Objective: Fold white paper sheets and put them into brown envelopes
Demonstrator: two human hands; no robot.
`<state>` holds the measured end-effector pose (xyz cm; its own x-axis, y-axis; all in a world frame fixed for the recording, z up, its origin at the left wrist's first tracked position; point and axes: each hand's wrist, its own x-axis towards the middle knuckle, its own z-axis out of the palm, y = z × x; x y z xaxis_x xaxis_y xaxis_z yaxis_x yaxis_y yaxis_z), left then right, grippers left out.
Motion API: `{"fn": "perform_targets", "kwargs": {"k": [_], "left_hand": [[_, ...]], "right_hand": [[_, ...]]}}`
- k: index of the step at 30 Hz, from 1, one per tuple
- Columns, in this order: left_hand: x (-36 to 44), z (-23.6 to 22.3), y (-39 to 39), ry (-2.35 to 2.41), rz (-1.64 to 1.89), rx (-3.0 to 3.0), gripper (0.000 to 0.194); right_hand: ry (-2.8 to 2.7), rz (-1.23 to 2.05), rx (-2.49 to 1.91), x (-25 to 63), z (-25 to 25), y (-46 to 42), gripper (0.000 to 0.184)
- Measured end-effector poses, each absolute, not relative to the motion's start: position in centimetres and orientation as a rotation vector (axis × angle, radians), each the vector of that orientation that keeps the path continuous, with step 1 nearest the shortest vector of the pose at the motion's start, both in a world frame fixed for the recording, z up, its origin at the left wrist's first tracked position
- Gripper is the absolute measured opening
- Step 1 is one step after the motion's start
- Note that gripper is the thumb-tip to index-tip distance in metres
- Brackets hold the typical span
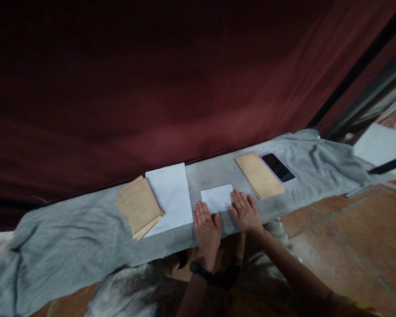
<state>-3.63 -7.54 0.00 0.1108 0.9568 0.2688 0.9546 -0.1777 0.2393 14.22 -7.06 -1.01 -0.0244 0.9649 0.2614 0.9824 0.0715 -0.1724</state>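
Note:
A small white rectangle of paper (pixel 217 197), seemingly folded, lies flat on the grey cloth between my hands. My left hand (pixel 206 226) rests at its left edge with the fingers stretched out flat. At the paper's right edge lies my right hand (pixel 246 212), fingers extended and slightly spread. Left of my left hand is larger white paper (pixel 171 198), partly covered by a fanned pile of brown envelopes (pixel 141 207). More brown envelopes (pixel 260 175) lie in a neat stack beyond my right hand.
A phone (pixel 278 167) with a dark screen lies beside the right envelope stack. Grey cloth (pixel 69 237) covers the long narrow surface, wrinkled at both ends. A dark red curtain (pixel 152 88) hangs behind it. Tiled floor (pixel 359 233) shows at the right.

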Motion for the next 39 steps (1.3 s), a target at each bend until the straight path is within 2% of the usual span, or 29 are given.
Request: {"fn": "perform_targets", "kwargs": {"k": [7,14,25,39], "left_hand": [[-2.3,1.3,-5.5,1.886,0.621,2.348,0.060],[0.0,0.8,-2.0,1.684,0.362,2.481,0.059],[-1.0,0.0,-2.2,1.934,0.441,2.371,0.061],[-2.0,-0.6,-3.0,2.013,0.527,2.356,0.063]], "right_hand": [[-2.013,0.037,-1.915,14.4,0.2,-5.7,0.054],[-2.155,0.148,-1.741,12.3,1.1,-3.1,0.053],[-2.115,-0.009,-1.907,13.9,-1.0,-3.0,0.057],[-2.016,-0.065,-1.963,14.5,-1.6,-3.8,0.060]]}}
